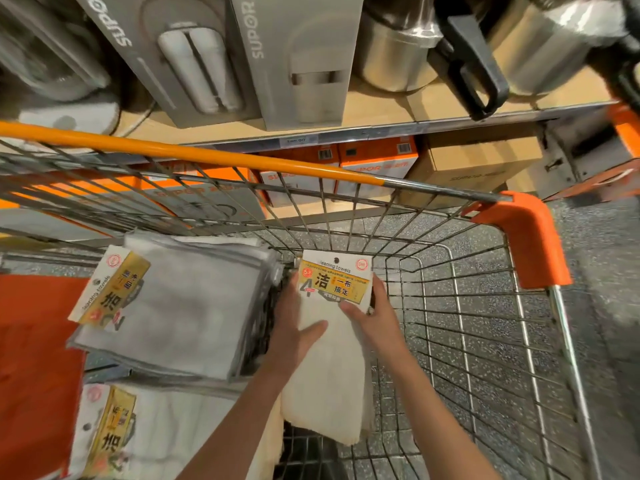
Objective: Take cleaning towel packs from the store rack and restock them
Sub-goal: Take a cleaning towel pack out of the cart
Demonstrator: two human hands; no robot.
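Both hands [298, 327] [372, 315] hold towel pack [329, 375] over cart [530, 237]

Towel pack [332, 327] held between both hands inside the cart [485, 341], left hand [294, 327] on its left edge, right hand [374, 317] on its right. Stack of packs [180, 306] lies to the left, another pack [114, 434] nearer the person. Shelf [381, 109] of boxes [294, 60] and kettles [485, 46] stands beyond the cart's far rail [207, 155].

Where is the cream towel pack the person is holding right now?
The cream towel pack is mid-frame inside the wire shopping cart, held between the left hand and right hand, right of the grey towel stack.
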